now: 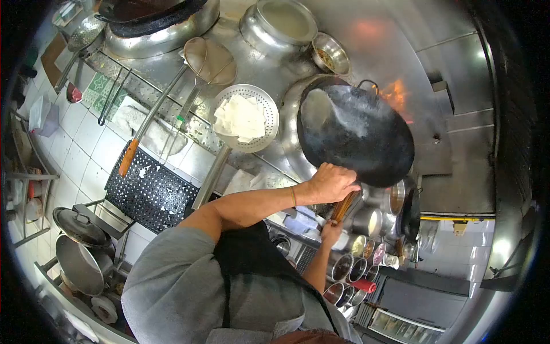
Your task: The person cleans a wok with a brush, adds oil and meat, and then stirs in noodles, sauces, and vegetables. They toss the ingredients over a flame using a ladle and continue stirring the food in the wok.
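Atop steel wok ring [290, 129], blackened wok [358, 135] sits tilted, flames [395, 94] beyond. Your left hand [332, 184], fingers folded closed, grips wok's near edge; your right hand [330, 233] clasps bamboo brush [343, 207]. Beside ring, perforated skimmer [271, 113] bears flat white pieces [240, 118].

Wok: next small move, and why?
I'd probably ease the bamboo bundle in the right hand up over the near rim into the wok. The left hand is closed at that rim, seemingly steadying it; the bowl sits tilted with no food visible in it, and the bundle is just outside.
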